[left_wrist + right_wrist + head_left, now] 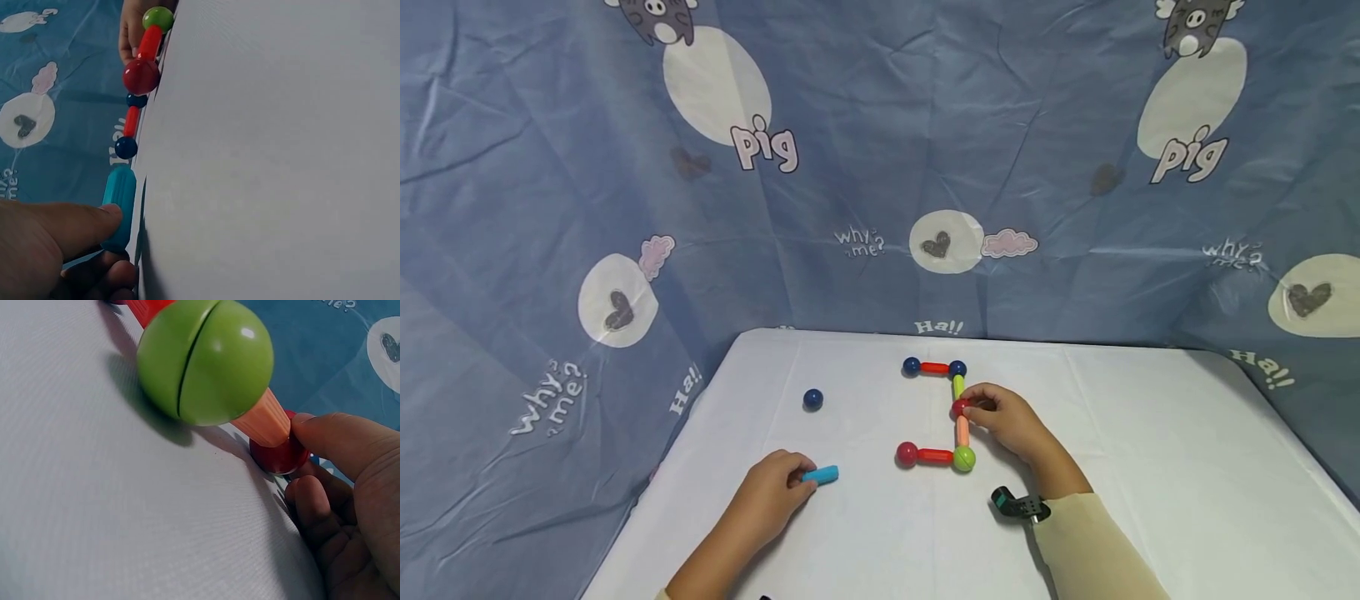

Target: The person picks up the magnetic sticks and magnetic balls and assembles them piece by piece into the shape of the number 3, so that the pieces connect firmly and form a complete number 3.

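Observation:
My left hand (772,493) pinches a light blue rod (824,475) between thumb and fingers, close over the white table; the left wrist view shows the thumb along the rod (120,203). My right hand (1013,425) holds a red ball (959,407) between thumb and fingers. That ball sits midway along the right side of a bracket-shaped chain. Above it a yellow-green rod (958,386) leads to a dark blue ball (957,368), a red rod (935,367) and another dark blue ball (912,366). Below, an orange rod (962,432) meets a green ball (964,458), a red rod (936,456) and a larger red ball (907,453).
A loose dark blue ball (812,399) lies on the white tabletop (865,533) left of the chain. A black wrist-camera mount (1021,505) sits at the right sleeve. Printed blue cloth (865,167) hangs behind and beside the table.

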`<action>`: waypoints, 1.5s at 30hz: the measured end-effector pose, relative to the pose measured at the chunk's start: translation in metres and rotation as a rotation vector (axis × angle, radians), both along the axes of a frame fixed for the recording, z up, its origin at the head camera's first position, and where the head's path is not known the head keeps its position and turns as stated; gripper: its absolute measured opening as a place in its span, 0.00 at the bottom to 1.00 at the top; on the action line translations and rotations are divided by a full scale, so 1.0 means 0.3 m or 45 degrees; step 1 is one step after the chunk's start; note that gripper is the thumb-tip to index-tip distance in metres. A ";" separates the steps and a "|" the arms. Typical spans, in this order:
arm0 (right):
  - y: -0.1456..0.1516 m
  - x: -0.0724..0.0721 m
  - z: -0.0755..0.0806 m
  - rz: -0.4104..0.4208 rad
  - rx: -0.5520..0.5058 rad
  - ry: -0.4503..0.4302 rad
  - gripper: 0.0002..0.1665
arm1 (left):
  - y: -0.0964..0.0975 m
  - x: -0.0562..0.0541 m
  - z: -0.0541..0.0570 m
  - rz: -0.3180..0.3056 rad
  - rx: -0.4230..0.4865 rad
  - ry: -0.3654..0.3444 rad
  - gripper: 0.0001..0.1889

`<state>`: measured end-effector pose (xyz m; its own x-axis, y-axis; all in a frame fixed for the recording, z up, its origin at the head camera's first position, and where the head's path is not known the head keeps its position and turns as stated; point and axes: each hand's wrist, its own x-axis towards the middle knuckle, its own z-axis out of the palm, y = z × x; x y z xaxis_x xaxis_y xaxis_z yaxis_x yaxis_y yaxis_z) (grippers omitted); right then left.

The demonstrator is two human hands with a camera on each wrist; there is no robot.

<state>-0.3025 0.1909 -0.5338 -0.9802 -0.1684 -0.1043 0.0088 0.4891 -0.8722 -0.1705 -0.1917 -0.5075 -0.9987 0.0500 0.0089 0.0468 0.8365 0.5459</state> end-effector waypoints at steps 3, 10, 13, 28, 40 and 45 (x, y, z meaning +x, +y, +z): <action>0.006 -0.001 0.007 -0.002 0.011 -0.005 0.15 | 0.023 -0.019 0.009 -0.024 0.009 0.011 0.05; 0.013 0.004 0.013 -0.023 0.034 0.005 0.14 | 0.087 -0.062 0.011 -0.061 0.033 0.053 0.06; 0.012 0.002 0.006 0.002 0.023 0.009 0.14 | 0.102 -0.078 0.011 -0.056 0.022 0.075 0.06; 0.006 0.005 0.014 0.015 0.024 0.007 0.13 | 0.176 -0.188 0.028 -0.069 0.037 0.126 0.07; 0.007 0.010 0.018 0.012 0.027 -0.004 0.14 | 0.252 -0.279 0.051 -0.100 0.043 0.089 0.08; 0.009 0.007 0.016 0.016 0.012 -0.005 0.13 | 0.289 -0.307 0.052 -0.114 0.051 0.067 0.08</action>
